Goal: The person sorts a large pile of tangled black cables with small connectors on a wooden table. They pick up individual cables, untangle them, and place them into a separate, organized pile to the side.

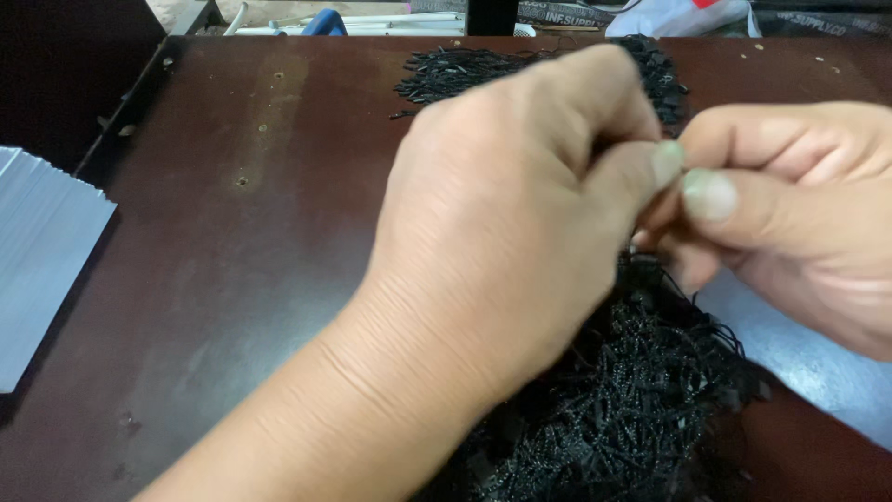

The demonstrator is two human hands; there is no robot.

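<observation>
Both hands are pinched together fingertip to fingertip over the middle of the table. Left hand (520, 232) is curled into a loose fist with thumb and forefinger pressed together, and the right hand (790, 214) meets it with its own thumb and forefinger closed. Whatever they're nipping between them is too small and too hidden to make out, though dark strands run up toward the fingers from the tangle of black cords (641, 400) underneath. That tangle sits by the near edge of the dark brown table (232, 279), toward the near right corner, partly on a pale grey sheet (818, 363). A second heap of small black pieces (465, 72) lies up by the far edge, well apart from the hands. Over at the left edge there's a stack of white cards (42, 251), fanned a bit.
</observation>
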